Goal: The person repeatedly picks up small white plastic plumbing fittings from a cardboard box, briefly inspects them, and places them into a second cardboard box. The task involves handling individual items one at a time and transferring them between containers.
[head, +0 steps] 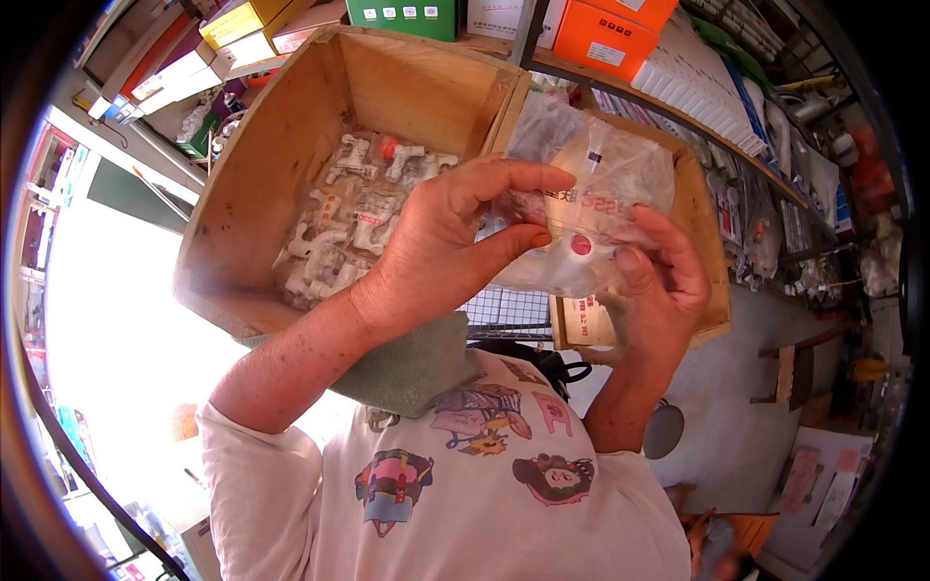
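Observation:
A clear plastic bag (617, 163) with red and black print hangs between my two hands, above a wooden box. A white plastic piece with a red disc (580, 245) shows low in the bag. My left hand (465, 225) curls around the bag's left side, thumb and index fingertip apart, other fingers partly hidden. On the right side, my right hand (661, 265) pinches the film between thumb and fingers. Left of the bag, the box's compartment (261, 174) holds several bagged white plastic pipe fittings (356, 218).
Behind the box, a shelf carries an orange carton (607, 40), a green carton (403, 18) and yellow boxes (243, 22). A green cloth (407, 363) lies against the box's near side. A wire-mesh rack (508, 312) shows below the hands. A wooden stool (788, 374) stands right.

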A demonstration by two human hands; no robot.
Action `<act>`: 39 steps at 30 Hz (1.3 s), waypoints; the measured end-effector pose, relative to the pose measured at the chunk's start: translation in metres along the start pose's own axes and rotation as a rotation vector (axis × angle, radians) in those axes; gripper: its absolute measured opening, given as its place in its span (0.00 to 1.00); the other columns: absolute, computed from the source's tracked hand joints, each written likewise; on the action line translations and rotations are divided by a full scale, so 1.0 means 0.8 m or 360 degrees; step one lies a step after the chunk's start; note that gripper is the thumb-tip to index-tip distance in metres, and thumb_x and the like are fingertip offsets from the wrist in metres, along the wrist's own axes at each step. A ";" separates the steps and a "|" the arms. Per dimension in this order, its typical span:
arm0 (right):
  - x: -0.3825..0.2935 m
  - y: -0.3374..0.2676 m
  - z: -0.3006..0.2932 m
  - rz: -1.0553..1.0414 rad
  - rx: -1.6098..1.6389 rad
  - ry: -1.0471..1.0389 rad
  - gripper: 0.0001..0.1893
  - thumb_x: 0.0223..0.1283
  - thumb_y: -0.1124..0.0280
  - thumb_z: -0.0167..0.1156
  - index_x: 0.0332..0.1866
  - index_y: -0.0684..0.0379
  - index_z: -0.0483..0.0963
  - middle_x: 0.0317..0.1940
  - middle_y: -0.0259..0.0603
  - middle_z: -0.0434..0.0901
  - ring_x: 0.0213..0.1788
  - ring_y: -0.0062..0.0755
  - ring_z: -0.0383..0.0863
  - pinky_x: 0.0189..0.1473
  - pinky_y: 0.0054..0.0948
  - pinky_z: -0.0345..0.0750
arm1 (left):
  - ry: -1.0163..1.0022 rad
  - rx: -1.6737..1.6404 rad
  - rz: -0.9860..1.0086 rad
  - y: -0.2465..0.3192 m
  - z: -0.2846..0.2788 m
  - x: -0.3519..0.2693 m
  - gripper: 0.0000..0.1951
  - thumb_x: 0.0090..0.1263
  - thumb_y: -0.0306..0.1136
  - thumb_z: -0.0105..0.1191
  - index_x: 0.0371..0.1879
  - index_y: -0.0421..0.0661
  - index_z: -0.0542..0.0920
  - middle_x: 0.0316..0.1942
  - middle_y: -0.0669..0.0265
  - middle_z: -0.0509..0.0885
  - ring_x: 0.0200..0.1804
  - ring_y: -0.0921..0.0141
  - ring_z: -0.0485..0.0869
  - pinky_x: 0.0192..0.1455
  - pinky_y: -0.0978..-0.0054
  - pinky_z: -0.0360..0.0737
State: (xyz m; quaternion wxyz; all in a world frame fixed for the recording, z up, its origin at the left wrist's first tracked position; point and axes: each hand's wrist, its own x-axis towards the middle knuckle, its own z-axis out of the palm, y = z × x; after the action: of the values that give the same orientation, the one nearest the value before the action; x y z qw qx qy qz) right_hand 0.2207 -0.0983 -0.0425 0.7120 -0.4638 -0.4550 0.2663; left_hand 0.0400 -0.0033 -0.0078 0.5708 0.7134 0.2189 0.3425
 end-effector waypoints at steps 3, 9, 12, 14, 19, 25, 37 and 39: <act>0.001 0.000 0.000 -0.0023 0.0051 0.0017 0.18 0.50 0.85 0.63 0.49 0.69 0.75 0.43 0.43 0.80 0.44 0.25 0.80 0.48 0.22 0.76 | -0.0023 0.0079 -0.0016 0.003 -0.002 0.000 0.20 0.59 0.14 0.55 0.52 0.39 0.76 0.47 0.69 0.77 0.44 0.81 0.75 0.51 0.83 0.73; 0.001 -0.006 -0.001 -0.0049 -0.0222 0.0031 0.19 0.48 0.83 0.66 0.48 0.68 0.76 0.42 0.41 0.80 0.43 0.23 0.79 0.46 0.21 0.76 | -0.0055 0.0169 -0.0014 0.002 -0.005 0.000 0.20 0.58 0.15 0.56 0.52 0.41 0.77 0.45 0.69 0.77 0.42 0.81 0.75 0.49 0.84 0.73; 0.000 -0.007 0.002 -0.0079 -0.0338 0.0065 0.19 0.46 0.81 0.68 0.47 0.68 0.77 0.39 0.37 0.79 0.41 0.22 0.77 0.44 0.20 0.75 | -0.0031 0.0304 0.0091 0.000 -0.006 0.000 0.20 0.57 0.15 0.57 0.51 0.42 0.78 0.41 0.70 0.77 0.40 0.81 0.74 0.47 0.84 0.72; 0.001 -0.007 0.002 -0.0106 -0.0395 0.0083 0.20 0.44 0.80 0.68 0.47 0.67 0.77 0.37 0.36 0.78 0.39 0.21 0.76 0.42 0.20 0.74 | -0.0017 0.0372 0.0139 0.000 -0.005 0.001 0.20 0.56 0.15 0.58 0.50 0.43 0.79 0.38 0.71 0.77 0.38 0.81 0.74 0.45 0.84 0.72; 0.003 -0.011 -0.002 -0.0211 -0.0626 0.0033 0.19 0.43 0.79 0.69 0.46 0.64 0.79 0.35 0.36 0.76 0.36 0.22 0.76 0.39 0.19 0.73 | 0.0023 0.0462 0.0183 0.000 -0.004 0.001 0.20 0.55 0.16 0.58 0.47 0.46 0.81 0.33 0.72 0.77 0.33 0.80 0.73 0.40 0.83 0.72; 0.000 -0.015 -0.005 -0.0269 -0.0825 -0.0008 0.18 0.43 0.79 0.68 0.44 0.61 0.80 0.34 0.37 0.75 0.35 0.23 0.76 0.37 0.19 0.73 | 0.0046 0.0573 0.0299 0.002 -0.004 0.001 0.19 0.55 0.16 0.59 0.46 0.46 0.81 0.30 0.70 0.75 0.32 0.78 0.73 0.37 0.82 0.72; 0.003 -0.018 -0.006 -0.0472 -0.0994 -0.0066 0.09 0.46 0.80 0.66 0.36 0.61 0.81 0.29 0.35 0.73 0.33 0.24 0.73 0.35 0.20 0.70 | 0.0010 0.0888 0.0397 0.004 -0.008 0.001 0.12 0.56 0.18 0.59 0.39 0.45 0.83 0.29 0.69 0.71 0.34 0.74 0.71 0.36 0.79 0.70; 0.003 -0.017 -0.008 -0.0484 -0.1013 -0.0059 0.08 0.46 0.80 0.66 0.35 0.61 0.81 0.30 0.35 0.73 0.34 0.25 0.72 0.36 0.21 0.70 | 0.0006 0.0878 0.0431 0.005 -0.008 0.001 0.11 0.56 0.19 0.59 0.38 0.45 0.84 0.29 0.68 0.70 0.35 0.73 0.70 0.38 0.78 0.69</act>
State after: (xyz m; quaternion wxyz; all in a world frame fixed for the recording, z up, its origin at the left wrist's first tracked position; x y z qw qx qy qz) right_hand 0.2269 -0.1043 -0.0304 0.5549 -0.5845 -0.5920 0.0103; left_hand 0.0353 0.0008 -0.0030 0.3042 0.8635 0.2077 0.3445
